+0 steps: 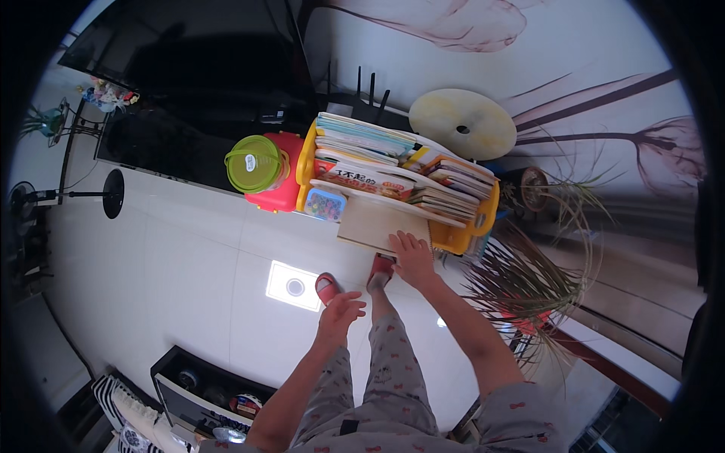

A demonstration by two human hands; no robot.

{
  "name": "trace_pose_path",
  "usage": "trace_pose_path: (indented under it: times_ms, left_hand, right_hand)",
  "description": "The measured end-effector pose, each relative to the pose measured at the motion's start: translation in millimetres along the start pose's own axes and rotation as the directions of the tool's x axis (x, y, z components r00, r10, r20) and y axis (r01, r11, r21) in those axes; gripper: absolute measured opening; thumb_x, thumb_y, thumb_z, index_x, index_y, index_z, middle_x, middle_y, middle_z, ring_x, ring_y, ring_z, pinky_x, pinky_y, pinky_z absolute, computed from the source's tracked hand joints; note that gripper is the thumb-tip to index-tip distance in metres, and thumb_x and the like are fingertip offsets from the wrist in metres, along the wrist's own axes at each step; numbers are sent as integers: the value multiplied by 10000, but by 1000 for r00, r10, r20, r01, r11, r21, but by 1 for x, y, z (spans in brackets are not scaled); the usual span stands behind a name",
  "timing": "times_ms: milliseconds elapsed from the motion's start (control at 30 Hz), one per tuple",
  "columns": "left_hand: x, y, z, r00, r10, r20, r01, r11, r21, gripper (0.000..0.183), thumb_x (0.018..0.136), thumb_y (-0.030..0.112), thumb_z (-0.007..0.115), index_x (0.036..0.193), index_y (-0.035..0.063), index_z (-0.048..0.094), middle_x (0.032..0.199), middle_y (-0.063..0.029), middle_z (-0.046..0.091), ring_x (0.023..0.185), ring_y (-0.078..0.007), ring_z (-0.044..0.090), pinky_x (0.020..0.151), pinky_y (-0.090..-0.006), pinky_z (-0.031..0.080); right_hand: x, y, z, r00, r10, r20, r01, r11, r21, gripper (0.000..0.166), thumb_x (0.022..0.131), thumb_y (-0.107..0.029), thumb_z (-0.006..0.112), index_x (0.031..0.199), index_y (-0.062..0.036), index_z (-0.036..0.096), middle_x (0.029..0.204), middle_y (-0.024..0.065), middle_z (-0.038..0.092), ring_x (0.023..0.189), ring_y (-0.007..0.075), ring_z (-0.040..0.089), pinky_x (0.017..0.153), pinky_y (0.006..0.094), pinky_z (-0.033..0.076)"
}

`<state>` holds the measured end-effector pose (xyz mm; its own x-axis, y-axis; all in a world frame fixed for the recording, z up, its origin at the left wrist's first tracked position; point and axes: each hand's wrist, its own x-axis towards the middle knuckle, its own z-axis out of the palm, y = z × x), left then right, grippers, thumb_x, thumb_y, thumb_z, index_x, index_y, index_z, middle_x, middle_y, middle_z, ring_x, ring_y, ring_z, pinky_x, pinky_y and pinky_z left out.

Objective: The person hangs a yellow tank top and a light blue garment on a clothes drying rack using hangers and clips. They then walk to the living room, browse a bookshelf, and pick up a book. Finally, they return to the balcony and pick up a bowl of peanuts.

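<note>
My right hand (415, 260) lies with its fingers on a beige spiral-bound pad (376, 221), near its spiral edge. The pad leans on the front tier of a yellow and white children's book rack (306, 164). Beside the pad sits a blue-rimmed box of small colourful pieces (325, 205). Picture books (362, 136) and thinner booklets (444, 203) fill the tiers behind. My left hand (340, 317) hangs in the air over the floor, fingers apart and holding nothing, nearer to me than the rack.
Left of the rack, a green-lidded bucket (255, 164) stands on a red box (286, 195). A spiky potted plant (527, 277) crowds the right side. A pedestal fan (113, 193) stands far left, and a low black table (198, 379) is behind my left arm.
</note>
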<state>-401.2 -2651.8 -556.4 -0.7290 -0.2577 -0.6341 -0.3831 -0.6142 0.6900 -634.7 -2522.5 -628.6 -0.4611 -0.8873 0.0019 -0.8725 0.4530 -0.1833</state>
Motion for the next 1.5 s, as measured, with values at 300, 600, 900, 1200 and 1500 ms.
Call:
trace_pose_path:
  times_ms: [300, 600, 900, 1200, 1500]
  left_hand:
    - [-11, 20, 3, 992, -45, -118, 44, 999, -12, 288, 954, 102, 535, 1231, 21, 535, 1059, -114, 647, 944, -178, 618, 861, -302, 481]
    - [-11, 4, -4, 1000, -3, -27, 2, 1000, -26, 293, 960, 113, 533, 1240, 26, 530, 1062, -117, 648, 977, -176, 622, 887, -307, 481]
    - [28, 45, 4, 998, 39, -54, -22, 960, 280, 274, 952, 42, 511, 1223, 14, 538, 1053, -88, 645, 935, -149, 607, 844, -279, 487]
    - [170, 113, -11, 741, 601, 301, -420, 64, 905, 351, 851, 128, 636, 1190, 59, 574, 1214, -127, 590, 1157, -316, 533, 979, -417, 419]
    - [269, 121, -18, 808, 397, 436, -308, -345, 886, 424, 901, 271, 571, 1264, 58, 520, 1300, -140, 528, 1282, -304, 438, 1054, -464, 332]
  right_hand:
    - [22, 39, -23, 962, 171, 214, -188, 980, 63, 422, 806, -62, 570, 1210, -182, 598, 979, 109, 682, 847, 269, 673, 699, 411, 518]
    - [54, 36, -161, 965, 258, -47, -235, 931, 278, 309, 908, -108, 535, 1200, -174, 609, 988, 110, 689, 847, 314, 667, 726, 412, 532]
    - [120, 23, -144, 976, 204, -77, -194, 973, 124, 280, 869, -72, 528, 1122, -175, 590, 938, 82, 686, 777, 299, 680, 650, 420, 539]
    - [133, 19, -160, 928, 371, -2, -364, 911, 193, 273, 906, -106, 501, 1153, -190, 581, 1007, 100, 690, 838, 334, 667, 709, 471, 513]
    - [131, 37, -159, 923, 385, -17, -352, 859, 372, 259, 915, -155, 539, 1165, -200, 593, 924, 133, 687, 816, 342, 652, 714, 455, 492]
